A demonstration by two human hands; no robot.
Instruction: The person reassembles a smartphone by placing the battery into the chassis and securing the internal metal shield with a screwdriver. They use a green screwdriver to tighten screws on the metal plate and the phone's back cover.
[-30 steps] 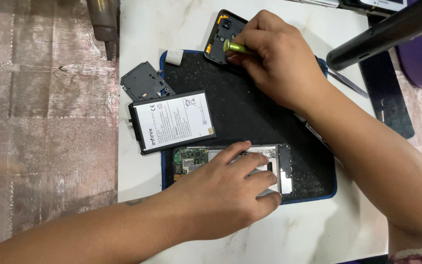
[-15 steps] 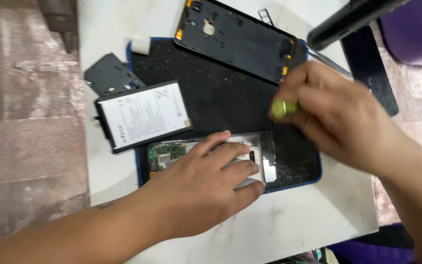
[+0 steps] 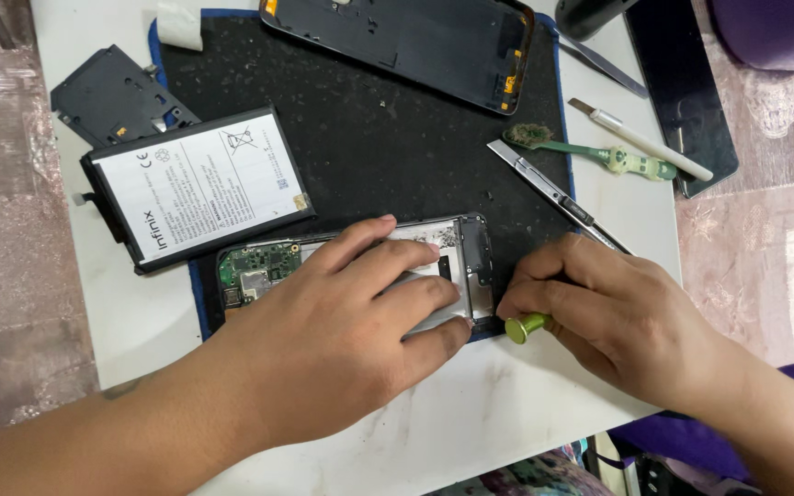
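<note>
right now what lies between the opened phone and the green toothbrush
In the head view, a slim metal utility knife lies slantwise between the opened phone and green toothbrush, over the black mat's edge.

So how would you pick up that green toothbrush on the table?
Probably by the green toothbrush's knobbly handle end, coming from above on the right. It lies flat, bristle head on the black mat's edge, its handle free on the white table, though a white knife lies close beside it.

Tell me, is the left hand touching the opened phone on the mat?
Touching. The head view shows the left hand lying flat on the opened phone, fingers pressed across its middle.
</note>
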